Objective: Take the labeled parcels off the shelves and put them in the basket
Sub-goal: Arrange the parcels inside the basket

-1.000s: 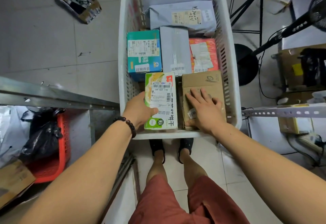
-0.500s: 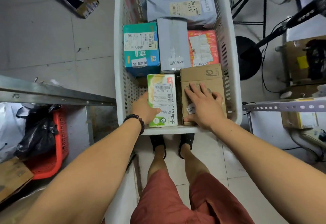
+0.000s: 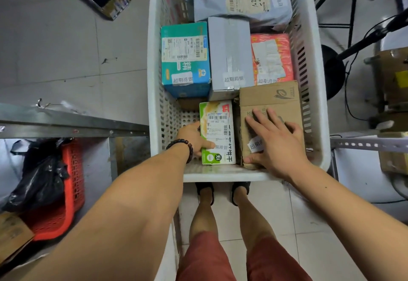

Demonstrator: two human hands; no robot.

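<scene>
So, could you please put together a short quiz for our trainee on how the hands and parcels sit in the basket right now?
1. True or false: the left hand grips the green-and-white box inside the white basket.
2. How does the right hand meet the brown cardboard box? A) curled into a fist beside it B) fingers spread flat on its top C) hanging above it without touching
3. Fill in: the red parcel lies beside the basket's ___ wall, by the person's own sides.

Key: 1 true; 2 B; 3 right.
</scene>
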